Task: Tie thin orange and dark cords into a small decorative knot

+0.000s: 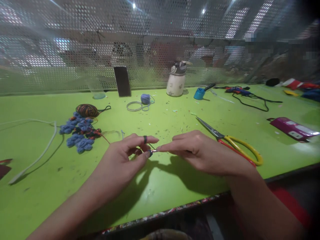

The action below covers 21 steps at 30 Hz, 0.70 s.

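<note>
Over the green table, my left hand (122,155) pinches a small dark piece of crochet (150,153) between thumb and fingers. Dark yarn (145,139) wraps round its raised index finger. My right hand (197,148) has its fingers closed on a thin crochet hook, whose metal tip (154,151) meets the crochet piece; the rest of the hook is hidden by the hand. Left of my hands lie blue crocheted flowers (80,143) and a dark multicolour yarn ball (86,110), with a reddish strand running toward my left hand.
Scissors (225,136) with yellow and red handles lie beside my right hand. Farther back stand a phone (122,81), a blue yarn ball (145,98), a bottle (176,80) and a blue pot (199,94). A purple case (291,128) lies right; a white cable (53,140) crosses the left.
</note>
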Motion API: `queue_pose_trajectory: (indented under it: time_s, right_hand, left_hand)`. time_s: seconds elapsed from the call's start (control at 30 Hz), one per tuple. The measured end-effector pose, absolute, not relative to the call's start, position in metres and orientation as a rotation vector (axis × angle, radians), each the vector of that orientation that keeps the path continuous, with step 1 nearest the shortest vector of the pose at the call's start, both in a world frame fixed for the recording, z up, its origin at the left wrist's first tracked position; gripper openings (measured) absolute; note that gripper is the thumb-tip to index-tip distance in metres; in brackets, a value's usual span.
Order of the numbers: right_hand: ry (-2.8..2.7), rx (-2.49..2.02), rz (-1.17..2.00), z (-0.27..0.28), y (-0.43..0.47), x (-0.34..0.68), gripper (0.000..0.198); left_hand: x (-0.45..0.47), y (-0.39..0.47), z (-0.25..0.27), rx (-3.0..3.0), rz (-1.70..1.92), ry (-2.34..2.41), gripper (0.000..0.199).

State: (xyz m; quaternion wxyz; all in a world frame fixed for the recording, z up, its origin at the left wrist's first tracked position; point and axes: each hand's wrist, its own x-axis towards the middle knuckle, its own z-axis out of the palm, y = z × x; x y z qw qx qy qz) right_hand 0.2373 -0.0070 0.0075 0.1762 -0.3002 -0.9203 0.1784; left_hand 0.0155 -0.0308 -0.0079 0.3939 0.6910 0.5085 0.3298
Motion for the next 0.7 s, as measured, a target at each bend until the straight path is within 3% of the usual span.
queue_pose_trajectory:
  time_s: [0.47,0.7]
  right_hand:
    - [-2.811,-1.123,0.025,0.006,-0.017,0.224,0.051]
    - [-2.825,-1.129,-0.208,0.001,-0.024,0.218,0.03]
  left_hand:
    - [0.021,-0.029,-0.012,2.131,0.801,1.395,0.025]
    - [0.022,-0.032,-0.022,2.377,0.71,1.509,0.025]
